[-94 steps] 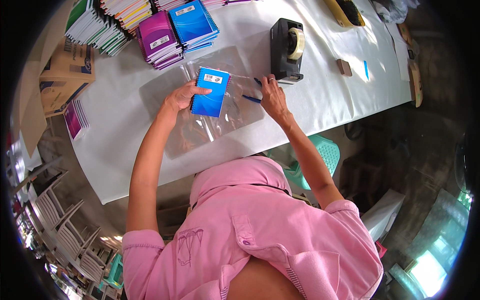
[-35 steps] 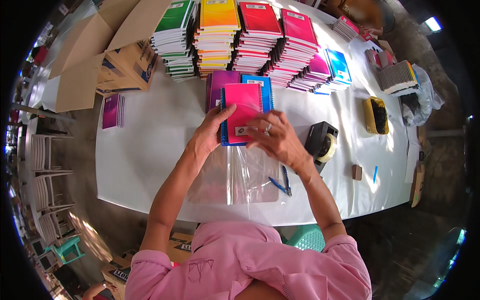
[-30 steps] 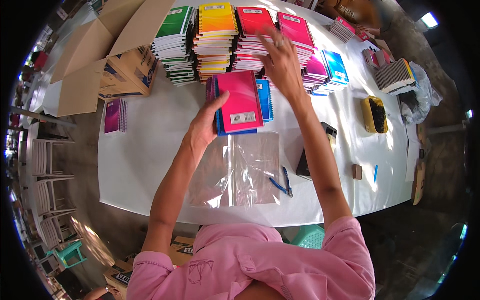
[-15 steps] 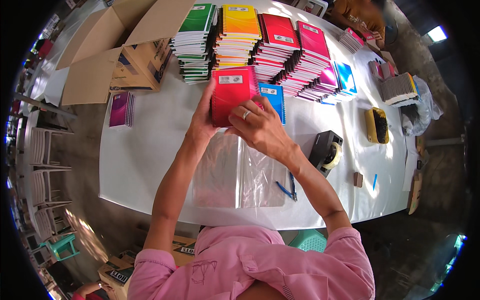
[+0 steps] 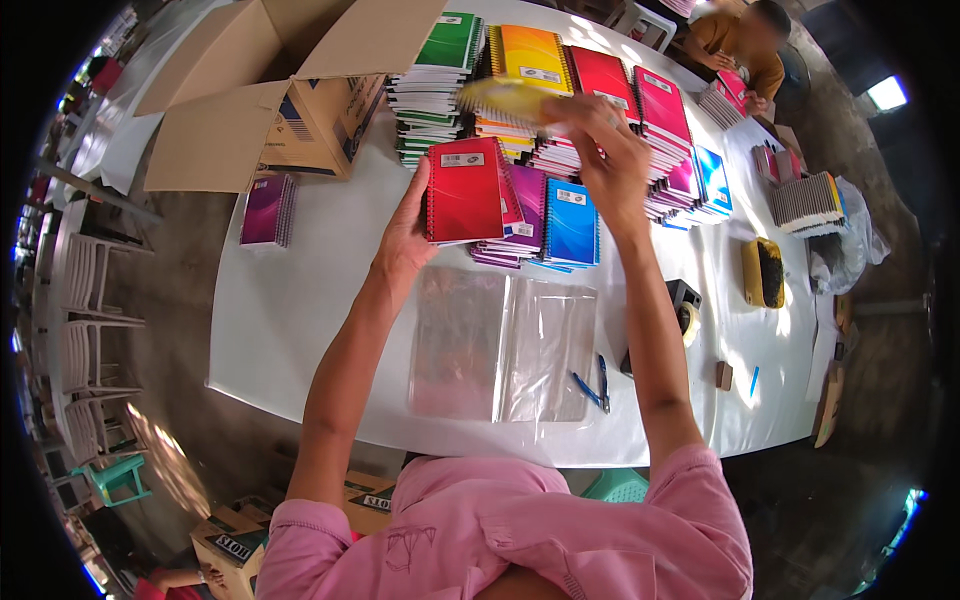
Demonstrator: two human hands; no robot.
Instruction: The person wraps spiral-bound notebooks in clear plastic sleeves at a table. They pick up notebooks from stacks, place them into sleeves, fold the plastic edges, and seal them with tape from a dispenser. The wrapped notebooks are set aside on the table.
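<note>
My left hand (image 5: 405,240) grips a small stack of spiral notebooks with a red notebook (image 5: 465,190) on top, a second reddish one jutting out beneath it. My right hand (image 5: 615,150) is raised over the stacks, its fingers closed on the edge of a yellow notebook (image 5: 505,98), which is blurred by motion. Behind it stand tall piles: green notebooks (image 5: 447,42), yellow-orange notebooks (image 5: 532,52), red notebooks (image 5: 603,72) and pink notebooks (image 5: 662,103). Beside my left hand lie purple notebooks (image 5: 526,190) and blue notebooks (image 5: 572,218).
Clear plastic sleeves (image 5: 460,345) lie before me, blue-handled cutters (image 5: 600,390) at their right. A tape dispenser (image 5: 684,298) is partly behind my right forearm. An open carton (image 5: 215,135) and purple notebooks (image 5: 265,212) are at left. A yellow tub (image 5: 762,272) and a co-worker (image 5: 740,45) are at right.
My right hand has left the red notebook and moved up and right, now holding a yellow notebook. My left hand keeps its grip. The view has shifted slightly, so the table things appear farther right.
</note>
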